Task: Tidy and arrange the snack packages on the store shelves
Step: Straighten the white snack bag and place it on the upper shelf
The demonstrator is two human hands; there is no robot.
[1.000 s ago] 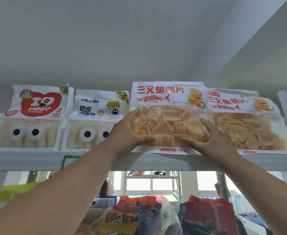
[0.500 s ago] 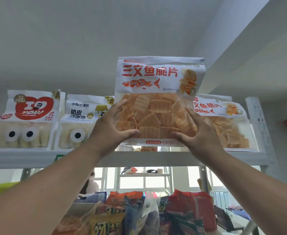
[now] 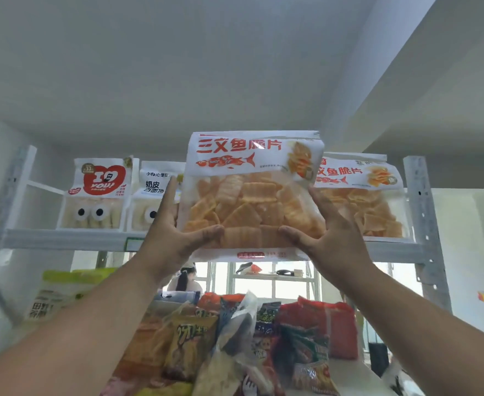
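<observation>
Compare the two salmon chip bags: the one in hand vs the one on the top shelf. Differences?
The held chip bag is gripped at its lower corners by the left hand and right hand; the shelved chip bag is untouched on the top shelf. The held bag hangs in front of the shelf edge, nearer the camera, and hides the shelved bag's left side. Both share the same print and orange chips.

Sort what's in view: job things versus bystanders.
Job:
- held chip bag, in left hand and right hand
- second chip bag
- heart bag
- bread bag
- top shelf
- lower snack pile

Bystanders:
- seated person
- far rack
</observation>
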